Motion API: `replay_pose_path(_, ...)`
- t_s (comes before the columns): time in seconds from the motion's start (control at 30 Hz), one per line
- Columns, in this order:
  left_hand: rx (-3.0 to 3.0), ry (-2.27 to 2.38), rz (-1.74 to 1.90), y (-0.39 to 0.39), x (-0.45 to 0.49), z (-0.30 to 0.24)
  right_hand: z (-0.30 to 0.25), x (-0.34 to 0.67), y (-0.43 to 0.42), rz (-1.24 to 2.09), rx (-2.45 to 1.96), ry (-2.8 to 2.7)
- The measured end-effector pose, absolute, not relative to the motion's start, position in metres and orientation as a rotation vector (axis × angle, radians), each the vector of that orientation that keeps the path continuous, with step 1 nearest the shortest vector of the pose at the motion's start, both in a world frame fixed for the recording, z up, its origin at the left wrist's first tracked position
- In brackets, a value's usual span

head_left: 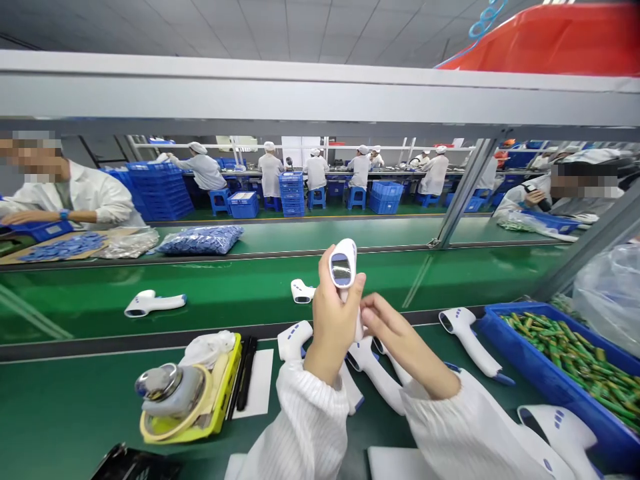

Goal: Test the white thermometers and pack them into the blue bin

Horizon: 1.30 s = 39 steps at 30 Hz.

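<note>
My left hand (334, 313) is wrapped round the grip of a white handheld thermometer (343, 265), held upright with its small screen facing me. My right hand (395, 333) is pinched at the lower part of that same grip, fingers pressed together against it. Both sleeves are white. Below the hands lie more white thermometers (373, 370) on the green bench (75, 400). One thermometer (470, 340) lies to the right, beside a blue bin (525, 363).
The blue bin holds several green batteries (575, 353). A yellow tray with a metal-topped container (175, 397) sits at the left. Two thermometers (153, 303) lie on the green conveyor belt (225, 293). Other workers in white sit across the belt and along a far line with blue crates (155, 190).
</note>
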<state>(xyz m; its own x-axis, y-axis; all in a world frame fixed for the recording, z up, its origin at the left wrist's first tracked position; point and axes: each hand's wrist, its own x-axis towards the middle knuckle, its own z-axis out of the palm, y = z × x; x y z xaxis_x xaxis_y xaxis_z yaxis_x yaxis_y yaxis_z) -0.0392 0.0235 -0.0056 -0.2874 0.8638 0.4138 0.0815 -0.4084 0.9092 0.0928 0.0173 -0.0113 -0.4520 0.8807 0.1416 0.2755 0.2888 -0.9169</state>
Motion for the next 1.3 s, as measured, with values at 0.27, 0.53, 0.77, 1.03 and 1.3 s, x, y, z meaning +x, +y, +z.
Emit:
replay_pose_path(0.27,1.506,1.271,1.584,0.011,-0.031,0.003,-0.08,0.148,-0.059,0.805,-1.241,-2.949)
replay_pose_path(0.53,1.562,1.204,1.546,0.0,-0.023,0.01,-0.057,0.2,-0.051,0.724,-1.866,-2.81)
replay_pose_path(0.77,1.615,0.977,1.516,-0.019,-0.006,0.014,0.027,0.145,0.015,1.039,-0.892,-1.509)
replay_pose_path(1.03,1.721,0.974,1.542,-0.019,-0.004,0.013,0.012,0.087,0.036,1.485,-0.368,-0.805)
replay_pose_path(1.3,1.756,1.086,1.515,-0.018,0.0,0.012,0.004,0.089,0.04,1.597,-0.241,-0.731)
